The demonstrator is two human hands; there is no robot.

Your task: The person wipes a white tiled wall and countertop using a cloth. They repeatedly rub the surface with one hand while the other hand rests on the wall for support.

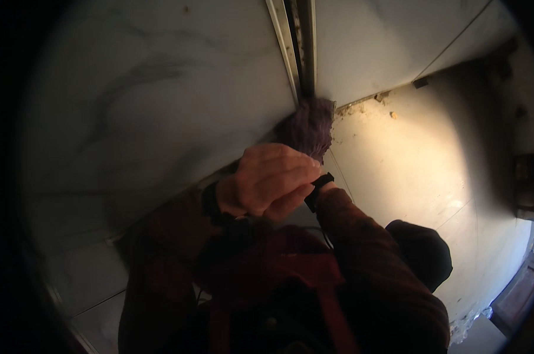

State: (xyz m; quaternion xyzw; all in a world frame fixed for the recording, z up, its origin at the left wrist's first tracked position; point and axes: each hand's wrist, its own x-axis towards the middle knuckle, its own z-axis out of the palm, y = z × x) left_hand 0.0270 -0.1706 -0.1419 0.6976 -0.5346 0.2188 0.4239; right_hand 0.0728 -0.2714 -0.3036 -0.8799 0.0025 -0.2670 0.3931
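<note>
My left hand (275,180), wearing a dark wristband, crosses in front of my right wrist. Its fingers are pressed together and slightly bent, with their tips near that wrist; what is under them is hidden. Only the wrist of my right hand (326,186) shows, with a black band on it; its fingers are behind the left hand. A crumpled purple cloth (308,127) lies just beyond both hands, at the foot of a metal channel (285,47). Whether the right hand holds the cloth cannot be seen.
White marbled panels (149,88) flank the channel. A lit pale tiled surface (408,153) spreads to the right, with small debris (393,115) along its edge. Dark objects (529,183) stand at the far right. A dark rounded shape, perhaps my knee (419,253), is beside my right arm.
</note>
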